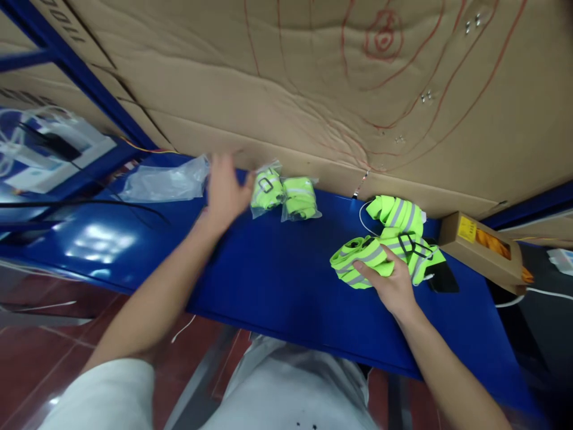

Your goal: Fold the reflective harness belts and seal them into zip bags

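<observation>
My right hand point(394, 280) grips a rolled neon-yellow reflective strap point(362, 260) with grey stripes, thumb on top. Right behind it lie another rolled reflective strap point(398, 212) and a stretch of the same webbing with a black buckle point(409, 245). Blurred by motion, my left hand point(224, 191) is over the back of the blue table, thumb spread from the fingers; I see nothing held. To its left are clear plastic bags point(165, 181). Just right of it sit two bagged reflective straps, one with a black buckle showing point(267, 190) and one beside it point(299, 198).
The blue table point(277, 269) backs onto a cardboard wall point(215, 89) with red drawn lines. At right stands an open-windowed cardboard box point(483, 251) with orange contents, near a black flat object point(443, 278). White devices and cables point(58, 149) crowd the left.
</observation>
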`<action>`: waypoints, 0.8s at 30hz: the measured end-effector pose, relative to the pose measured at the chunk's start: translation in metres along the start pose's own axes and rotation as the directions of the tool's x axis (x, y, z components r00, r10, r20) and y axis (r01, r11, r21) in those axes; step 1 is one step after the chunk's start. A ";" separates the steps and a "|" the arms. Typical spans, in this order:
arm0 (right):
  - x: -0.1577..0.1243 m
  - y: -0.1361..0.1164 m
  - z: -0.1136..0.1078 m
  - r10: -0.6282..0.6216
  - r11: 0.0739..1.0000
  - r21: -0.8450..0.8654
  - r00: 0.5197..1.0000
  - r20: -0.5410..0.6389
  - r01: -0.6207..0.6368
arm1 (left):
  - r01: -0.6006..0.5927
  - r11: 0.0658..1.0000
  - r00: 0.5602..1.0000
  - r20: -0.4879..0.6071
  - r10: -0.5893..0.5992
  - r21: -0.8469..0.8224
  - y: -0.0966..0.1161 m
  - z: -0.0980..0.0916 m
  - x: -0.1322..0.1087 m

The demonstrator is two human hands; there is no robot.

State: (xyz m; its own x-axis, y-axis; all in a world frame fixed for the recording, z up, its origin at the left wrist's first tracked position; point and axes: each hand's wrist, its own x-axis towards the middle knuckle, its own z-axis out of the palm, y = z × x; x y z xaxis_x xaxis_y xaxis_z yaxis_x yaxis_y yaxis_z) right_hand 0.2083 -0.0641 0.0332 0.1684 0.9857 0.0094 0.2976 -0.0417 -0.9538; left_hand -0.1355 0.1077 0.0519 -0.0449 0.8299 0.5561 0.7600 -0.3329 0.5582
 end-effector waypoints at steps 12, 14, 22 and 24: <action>0.003 0.001 0.011 -0.047 0.998 0.040 0.998 0.045 0.045 | 0.228 0.865 0.973 -0.085 -0.213 0.448 -0.047 -0.054 0.020; 0.006 0.007 0.007 -0.001 0.997 0.075 1.000 0.010 0.000 | 0.124 0.886 0.992 -0.032 -0.123 0.447 -0.007 -0.048 0.005; 0.020 0.012 -0.003 0.119 0.950 0.301 0.987 -0.109 -0.081 | -0.355 0.935 0.746 0.598 0.293 -0.016 0.122 0.015 -0.133; 0.021 0.008 -0.012 0.171 0.909 0.392 0.984 -0.037 -0.143 | -0.426 0.895 0.627 0.671 0.396 -0.130 0.116 0.021 -0.144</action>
State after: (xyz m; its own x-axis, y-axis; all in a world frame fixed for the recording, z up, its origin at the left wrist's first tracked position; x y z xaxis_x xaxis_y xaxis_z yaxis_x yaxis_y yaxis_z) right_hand 0.2255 -0.0455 0.0292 0.2520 0.9571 -0.1429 -0.1216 -0.1152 -0.9859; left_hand -0.0270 -0.0412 0.0232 0.7078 0.6890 0.1561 0.6153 -0.7098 0.3430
